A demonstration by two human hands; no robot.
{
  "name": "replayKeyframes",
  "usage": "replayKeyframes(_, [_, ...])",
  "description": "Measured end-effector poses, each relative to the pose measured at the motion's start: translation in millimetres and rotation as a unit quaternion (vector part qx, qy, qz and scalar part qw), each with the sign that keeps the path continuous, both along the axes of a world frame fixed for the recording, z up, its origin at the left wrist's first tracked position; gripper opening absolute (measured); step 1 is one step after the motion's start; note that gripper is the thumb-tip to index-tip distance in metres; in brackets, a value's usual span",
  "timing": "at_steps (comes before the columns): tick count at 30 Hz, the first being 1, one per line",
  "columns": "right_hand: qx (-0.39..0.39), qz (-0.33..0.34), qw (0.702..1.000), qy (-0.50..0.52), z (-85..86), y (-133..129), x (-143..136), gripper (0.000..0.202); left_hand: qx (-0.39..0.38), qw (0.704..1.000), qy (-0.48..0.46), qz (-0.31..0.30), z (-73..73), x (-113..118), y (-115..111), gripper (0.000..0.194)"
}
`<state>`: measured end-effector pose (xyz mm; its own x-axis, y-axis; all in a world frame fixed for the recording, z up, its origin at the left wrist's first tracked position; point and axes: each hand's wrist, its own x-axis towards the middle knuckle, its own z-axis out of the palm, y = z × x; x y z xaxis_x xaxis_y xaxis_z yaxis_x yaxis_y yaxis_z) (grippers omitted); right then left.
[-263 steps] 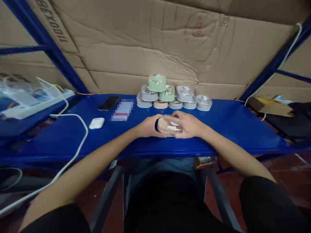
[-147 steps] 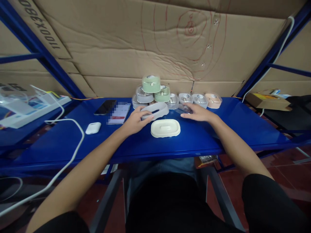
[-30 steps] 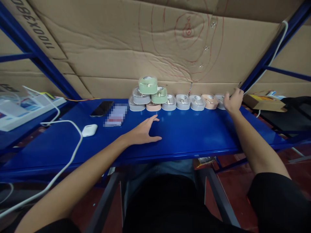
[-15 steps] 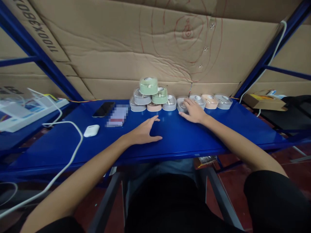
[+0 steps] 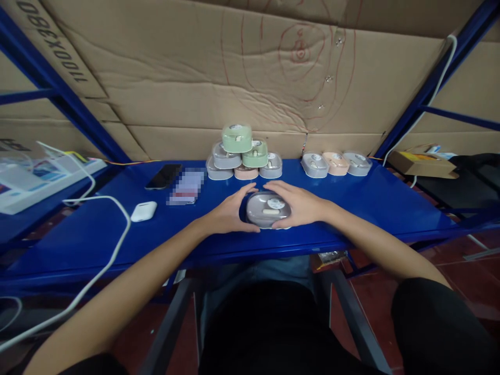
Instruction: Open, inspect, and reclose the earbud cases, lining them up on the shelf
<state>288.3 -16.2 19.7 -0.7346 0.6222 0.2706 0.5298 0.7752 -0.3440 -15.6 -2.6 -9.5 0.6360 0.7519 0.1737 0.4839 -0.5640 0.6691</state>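
Observation:
A grey plastic box with a clear lid, a round label and a pale clasp (image 5: 262, 212) is in front of me, close to the table's near edge. My right hand (image 5: 299, 204) grips it from the right, thumb at the front and fingers behind. Curved around the left side is my left hand (image 5: 230, 209), thumb and fingers spread, with a gap between palm and box. Behind stands a stack of similar boxes, with a green box (image 5: 237, 139) on top. Farther right, a grey box (image 5: 315, 165), a peach box (image 5: 336, 164) and another grey box (image 5: 358, 164) form a row.
On the blue table (image 5: 332, 232), a dark phone (image 5: 164, 177), a phone with a blurred screen (image 5: 187, 186) and a white earphone case (image 5: 144, 211) lie to the left. A white cable (image 5: 123, 229) crosses that side. Cardboard (image 5: 175, 104) backs the table.
My right hand has brought the grey box from the left end of the right-hand row toward me, beside my left hand. My left hand has hardly moved.

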Motion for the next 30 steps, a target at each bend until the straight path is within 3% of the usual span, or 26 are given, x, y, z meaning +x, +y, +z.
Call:
replayKeyframes(5, [0.008, 0.009, 1.000, 0.005, -3.1, 0, -20, 0.097, 0.008, 0.999, -0.030, -0.016, -4.0, -1, 1, 0.139])
replayKeyframes(8, [0.015, 0.003, 0.998, 0.063, -0.5, 11, -1, 0.088, 0.014, 0.998, -0.057, -0.018, -4.2, -1, 1, 0.140])
replayKeyframes(10, [0.020, -0.041, 0.995, 0.085, 0.0, 21, 23, 0.086, 0.030, 0.998, -0.054, -0.023, -3.1, -2, 1, 0.138])
replayKeyframes(12, [0.017, -0.117, 0.989, 0.089, -3.1, 33, 49, 0.087, 0.061, 0.997, -0.029, -0.045, -1.8, -3, 0, 0.113])
replayKeyframes(15, [-0.006, -0.211, 0.976, 0.060, -13.8, 46, 78, 0.092, 0.096, 0.992, 0.010, -0.080, -0.7, -4, -2, 0.059])
replayKeyframes(17, [-0.020, -0.232, 0.972, 0.036, -21.2, 51, 85, 0.093, 0.103, 0.991, 0.013, -0.084, -0.3, -5, -3, 0.045])
replayKeyframes(21, [-0.013, -0.226, 0.974, 0.012, -27.5, 51, 81, 0.090, 0.134, 0.990, -0.026, -0.024, 2.6, -7, -1, 0.048])
replayKeyframes(27, [-0.021, -0.203, 0.979, -0.008, -27.0, 50, 86, 0.097, 0.143, 0.975, 0.016, 0.171, 2.4, -18, 18, 0.057])
replayKeyframes(30, [-0.028, -0.201, 0.979, -0.014, -28.7, 51, 90, 0.102, 0.132, 0.972, 0.054, 0.188, -3.8, -24, 27, 0.056])
